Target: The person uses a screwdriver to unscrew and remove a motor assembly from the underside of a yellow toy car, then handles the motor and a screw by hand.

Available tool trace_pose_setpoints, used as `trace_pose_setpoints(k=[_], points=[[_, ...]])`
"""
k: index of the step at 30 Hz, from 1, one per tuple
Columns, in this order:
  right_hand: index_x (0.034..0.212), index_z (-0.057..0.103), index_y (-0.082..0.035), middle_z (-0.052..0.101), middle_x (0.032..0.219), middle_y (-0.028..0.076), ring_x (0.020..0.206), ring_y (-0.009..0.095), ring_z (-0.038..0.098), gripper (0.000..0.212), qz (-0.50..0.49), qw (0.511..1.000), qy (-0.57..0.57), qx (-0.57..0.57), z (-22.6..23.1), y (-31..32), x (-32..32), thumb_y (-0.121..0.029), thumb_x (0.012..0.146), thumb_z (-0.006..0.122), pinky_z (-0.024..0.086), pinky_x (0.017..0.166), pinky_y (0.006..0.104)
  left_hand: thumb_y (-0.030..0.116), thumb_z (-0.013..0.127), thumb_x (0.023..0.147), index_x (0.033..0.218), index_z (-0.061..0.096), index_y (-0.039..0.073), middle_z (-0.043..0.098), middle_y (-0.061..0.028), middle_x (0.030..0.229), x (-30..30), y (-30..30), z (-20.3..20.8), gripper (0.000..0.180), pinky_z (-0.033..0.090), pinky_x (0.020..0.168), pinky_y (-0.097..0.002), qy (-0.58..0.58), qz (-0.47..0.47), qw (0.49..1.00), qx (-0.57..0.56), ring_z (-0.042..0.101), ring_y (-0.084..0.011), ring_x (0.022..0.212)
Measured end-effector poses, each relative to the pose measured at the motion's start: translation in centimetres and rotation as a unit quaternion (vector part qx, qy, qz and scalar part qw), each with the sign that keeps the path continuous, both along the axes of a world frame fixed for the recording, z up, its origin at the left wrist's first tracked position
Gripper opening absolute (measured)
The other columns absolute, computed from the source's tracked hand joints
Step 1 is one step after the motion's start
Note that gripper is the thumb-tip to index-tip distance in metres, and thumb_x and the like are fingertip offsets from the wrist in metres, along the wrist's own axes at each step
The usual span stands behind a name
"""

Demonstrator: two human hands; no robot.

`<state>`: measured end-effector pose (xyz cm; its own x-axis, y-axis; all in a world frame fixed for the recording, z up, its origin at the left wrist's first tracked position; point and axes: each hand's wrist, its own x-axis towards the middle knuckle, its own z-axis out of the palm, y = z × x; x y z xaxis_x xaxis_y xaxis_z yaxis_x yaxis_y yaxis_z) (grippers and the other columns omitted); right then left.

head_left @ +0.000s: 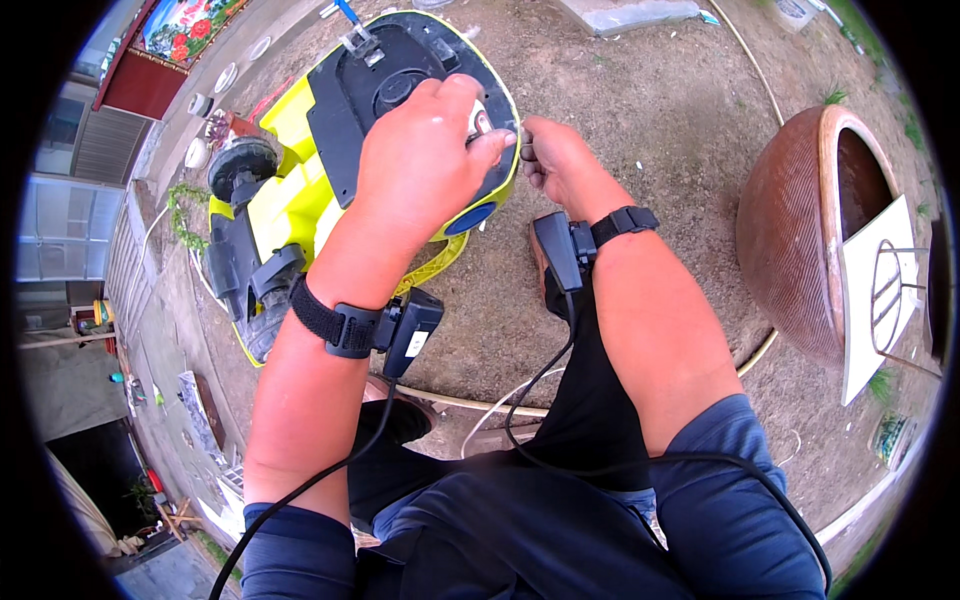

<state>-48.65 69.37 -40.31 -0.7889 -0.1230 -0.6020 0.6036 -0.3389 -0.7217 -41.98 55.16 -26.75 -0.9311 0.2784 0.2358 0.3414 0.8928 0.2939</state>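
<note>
A bright yellow and black wheeled vehicle (300, 200) lies tipped over on the ground in front of me, its black underside panel (345, 110) facing up. Over that panel, my left hand (425, 150) is closed round a small white and red object (479, 121), mostly hidden by the palm and thumb. My right hand (553, 155) is beside the panel's right rim, its fingers curled in a pinch close to my left thumb. Whatever sits between the right fingertips is too small to make out. A blue-handled tool (347, 12) shows at the panel's top edge.
A large brown clay pot (790, 230) lies on its side to the right, with a white board (880, 290) leaning at its mouth. A pale hose (755, 70) runs over the bare soil. Black cables (340, 460) hang from both wrist straps. Buildings stand left.
</note>
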Motion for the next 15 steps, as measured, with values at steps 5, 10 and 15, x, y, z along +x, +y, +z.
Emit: trace_pose_setpoints(k=[5, 10, 15], points=[[0.081, 0.056, -0.015, 0.05, 0.068, -0.002, 0.056, 0.012, 0.045, 0.024, 0.042, 0.999, 0.006, 0.014, 0.4, 0.2, 0.2, -0.032, 0.098, 0.056, 0.036, 0.054, 0.0315, 0.023, 0.076, 0.086, 0.116, 0.062, 0.004, 0.067, -0.0176, 0.102, -0.4, -0.8, -0.6, 0.038, 0.055, 0.082, -0.0467, 0.077, -0.081, 0.993, 0.048, 0.068, -0.0397, 0.094], [0.084, 0.059, -0.013, 0.05, 0.068, -0.002, 0.056, 0.012, 0.046, 0.022, 0.025, 0.999, 0.02, 0.026, 0.0, 0.3, -0.1, -0.031, 0.097, 0.058, 0.036, 0.051, 0.0313, 0.022, 0.076, 0.087, 0.118, 0.064, 0.009, 0.067, -0.016, 0.098, -1.0, -1.7, -0.3, 0.036, 0.055, 0.081, -0.0462, 0.006, -0.104, 0.988, 0.113, 0.068, -0.0393, 0.092], [0.086, 0.06, -0.01, 0.052, 0.069, 0.0, 0.053, 0.012, 0.047, 0.019, -0.018, 0.998, 0.035, 0.043, 0.4, 0.4, -0.2, -0.027, 0.094, 0.063, 0.035, 0.048, 0.0292, 0.02, 0.076, 0.086, 0.12, 0.064, 0.013, 0.066, -0.0158, 0.097, -0.5, -0.7, -0.3, 0.036, 0.055, 0.081, -0.0456, 0.052, -0.02, 0.998, -0.023, 0.068, -0.0391, 0.092]])
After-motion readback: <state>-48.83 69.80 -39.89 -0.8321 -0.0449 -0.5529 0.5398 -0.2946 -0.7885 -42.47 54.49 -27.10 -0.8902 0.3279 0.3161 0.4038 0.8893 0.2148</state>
